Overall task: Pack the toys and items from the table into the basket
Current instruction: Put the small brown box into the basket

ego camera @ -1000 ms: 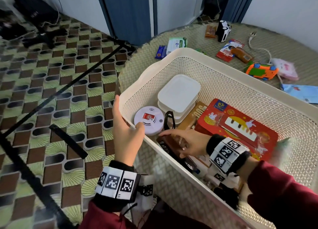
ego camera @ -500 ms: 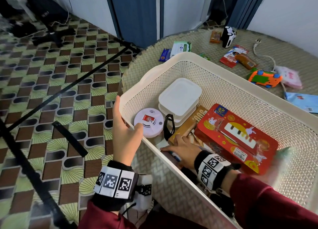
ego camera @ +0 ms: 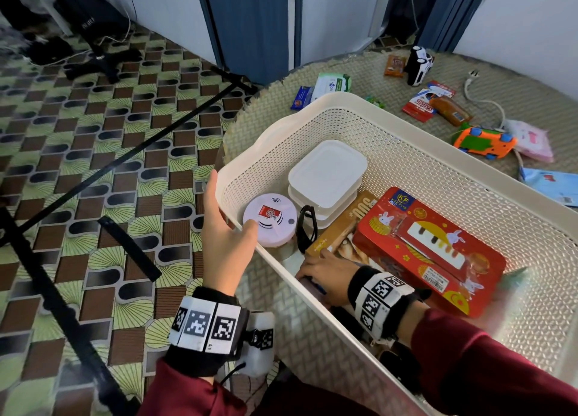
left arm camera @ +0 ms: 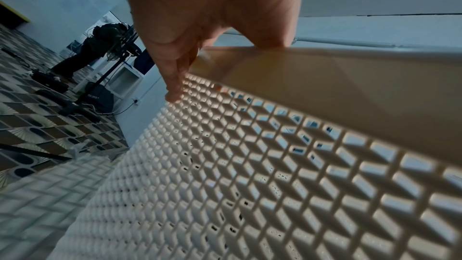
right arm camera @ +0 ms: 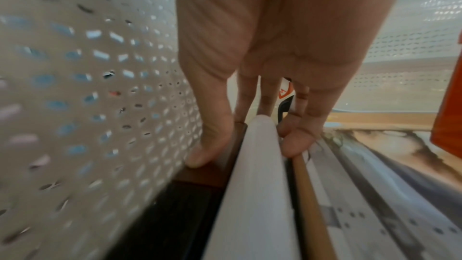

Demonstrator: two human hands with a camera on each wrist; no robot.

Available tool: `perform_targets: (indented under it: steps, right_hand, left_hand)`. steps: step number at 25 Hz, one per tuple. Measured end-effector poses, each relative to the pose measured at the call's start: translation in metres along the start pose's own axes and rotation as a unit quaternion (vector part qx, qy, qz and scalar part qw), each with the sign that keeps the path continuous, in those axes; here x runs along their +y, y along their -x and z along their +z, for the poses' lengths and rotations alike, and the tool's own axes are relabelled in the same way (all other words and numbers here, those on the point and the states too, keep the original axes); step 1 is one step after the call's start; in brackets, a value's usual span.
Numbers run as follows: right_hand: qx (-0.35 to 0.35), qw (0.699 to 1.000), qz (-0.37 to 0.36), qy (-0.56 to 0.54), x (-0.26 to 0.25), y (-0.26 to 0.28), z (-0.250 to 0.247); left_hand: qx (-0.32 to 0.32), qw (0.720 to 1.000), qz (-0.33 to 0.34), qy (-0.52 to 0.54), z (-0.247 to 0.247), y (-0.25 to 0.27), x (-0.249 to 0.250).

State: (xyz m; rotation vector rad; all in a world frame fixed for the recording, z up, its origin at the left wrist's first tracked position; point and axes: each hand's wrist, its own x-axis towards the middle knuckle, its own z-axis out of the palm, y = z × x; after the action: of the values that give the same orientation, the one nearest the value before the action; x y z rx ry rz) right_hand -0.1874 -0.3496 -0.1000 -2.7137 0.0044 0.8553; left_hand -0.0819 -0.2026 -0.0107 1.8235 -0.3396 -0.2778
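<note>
— Head view: where's the dark flat item?
— Low against the basket (ego camera: pixel 328 103) near wall; right hand (ego camera: pixel 325 278) presses it with straight fingers. Left hand (ego camera: pixel 225 243) clasps the rim. Probably stiff, light; hold its edges.

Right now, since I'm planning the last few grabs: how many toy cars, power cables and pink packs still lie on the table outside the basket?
Toy cars: 2, one white, one orange
Power cable: 1
Pink pack: 1
Total: 4
</note>
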Motion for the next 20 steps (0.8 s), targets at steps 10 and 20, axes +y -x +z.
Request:
perform_targets:
  steps: [10, 20]
  right_hand:
    - [0.014, 0.999, 0.001, 0.031, -0.003, -0.001, -0.004]
    - [0.002, 0.997, -0.011, -0.078, 0.013, 0.006, -0.017]
  left_hand:
    - [-0.001, 1.000, -0.002, -0.002, -0.001, 0.001, 0.001]
    - [-0.007, 1.000, -0.006, 0.004, -0.002, 0.001, 0.001]
